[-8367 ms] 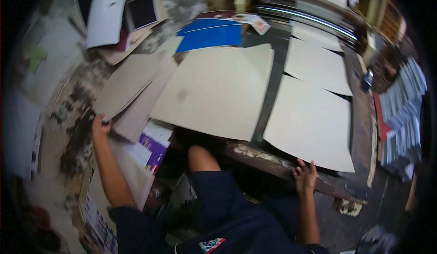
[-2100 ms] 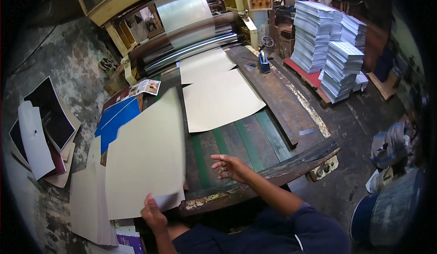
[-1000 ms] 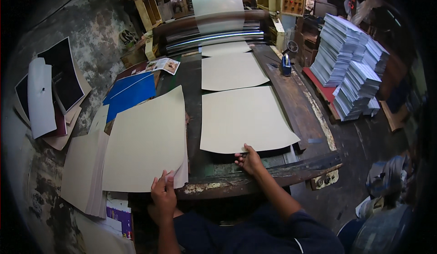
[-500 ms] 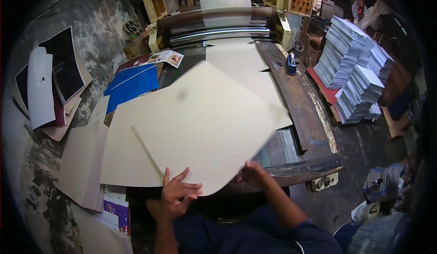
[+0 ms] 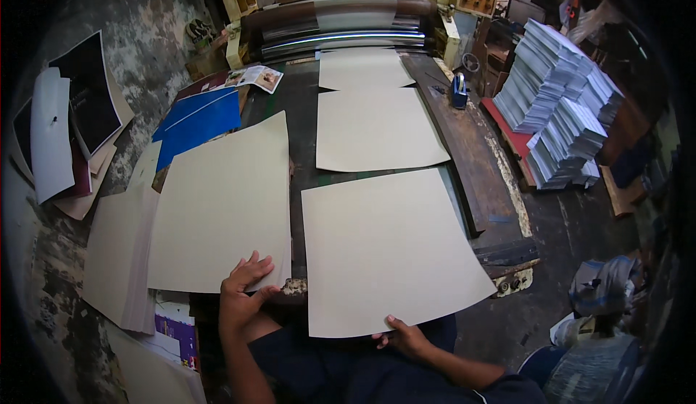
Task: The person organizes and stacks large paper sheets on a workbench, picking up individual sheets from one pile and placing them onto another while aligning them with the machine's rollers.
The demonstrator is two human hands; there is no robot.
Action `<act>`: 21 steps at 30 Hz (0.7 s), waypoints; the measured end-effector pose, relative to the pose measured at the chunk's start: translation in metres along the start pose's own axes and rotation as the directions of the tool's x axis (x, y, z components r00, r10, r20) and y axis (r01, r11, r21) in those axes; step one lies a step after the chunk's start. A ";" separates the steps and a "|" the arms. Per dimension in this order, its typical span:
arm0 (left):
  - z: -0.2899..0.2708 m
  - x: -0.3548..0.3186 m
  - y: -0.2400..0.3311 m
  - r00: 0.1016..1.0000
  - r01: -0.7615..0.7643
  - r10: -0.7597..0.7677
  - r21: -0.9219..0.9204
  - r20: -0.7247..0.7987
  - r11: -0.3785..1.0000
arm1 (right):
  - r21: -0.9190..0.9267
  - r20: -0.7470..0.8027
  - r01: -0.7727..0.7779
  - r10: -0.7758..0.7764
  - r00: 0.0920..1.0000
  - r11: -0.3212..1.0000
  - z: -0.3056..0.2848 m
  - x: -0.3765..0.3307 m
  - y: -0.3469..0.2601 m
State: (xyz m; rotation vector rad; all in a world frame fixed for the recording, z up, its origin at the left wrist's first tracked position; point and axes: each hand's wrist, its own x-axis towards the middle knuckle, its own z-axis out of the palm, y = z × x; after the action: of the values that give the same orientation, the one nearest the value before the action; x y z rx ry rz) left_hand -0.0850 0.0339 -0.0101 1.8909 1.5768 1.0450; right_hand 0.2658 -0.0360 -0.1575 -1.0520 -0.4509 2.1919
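My right hand (image 5: 404, 337) pinches the near edge of a large cream paper sheet (image 5: 391, 252), thumb on top and fingers beneath. That sheet lies over the near end of the machine's feed table (image 5: 290, 100). Beyond it, a second cream sheet (image 5: 377, 130) lies flat, and a third sheet (image 5: 362, 68) reaches the rollers (image 5: 341, 38). To the left, my left hand (image 5: 246, 282) rests open, fingers spread, at the near right corner of a stack of cream sheets (image 5: 217, 208). Whether it lifts the top sheet there I cannot tell.
A wooden guide rail (image 5: 449, 143) runs along the feed table's right side, with a blue tool (image 5: 458, 91) beside it. Blue sheets (image 5: 199, 121) lie past the stack. Another sheet stack (image 5: 116, 259) stands far left; bundled white paper piles (image 5: 551, 92) stand right.
The sheet in my right hand has swung right and down off the left stack, into line behind the sheets on the feed table. My left hand has moved left onto the stack's corner.
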 end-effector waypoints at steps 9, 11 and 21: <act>0.014 0.003 0.019 0.952 0.169 -0.194 -0.120 -0.237 0.978 | 0.081 -0.028 0.072 -0.070 0.997 0.994 -0.003 0.041 -0.021; 0.020 0.002 0.011 0.928 0.164 -0.162 -0.024 -0.334 0.986 | 0.033 -0.033 0.117 -0.116 0.993 0.993 0.007 0.049 -0.042; 0.032 -0.005 0.015 0.945 0.191 -0.171 0.047 -0.278 0.981 | 0.029 -0.101 0.341 -0.336 0.936 0.940 0.002 0.104 -0.086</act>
State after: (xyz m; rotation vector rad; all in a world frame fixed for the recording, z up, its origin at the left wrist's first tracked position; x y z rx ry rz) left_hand -0.0506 0.0293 -0.0192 1.6627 1.9270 1.2205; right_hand 0.2514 0.0978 -0.1674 -0.9683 -0.4967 1.8316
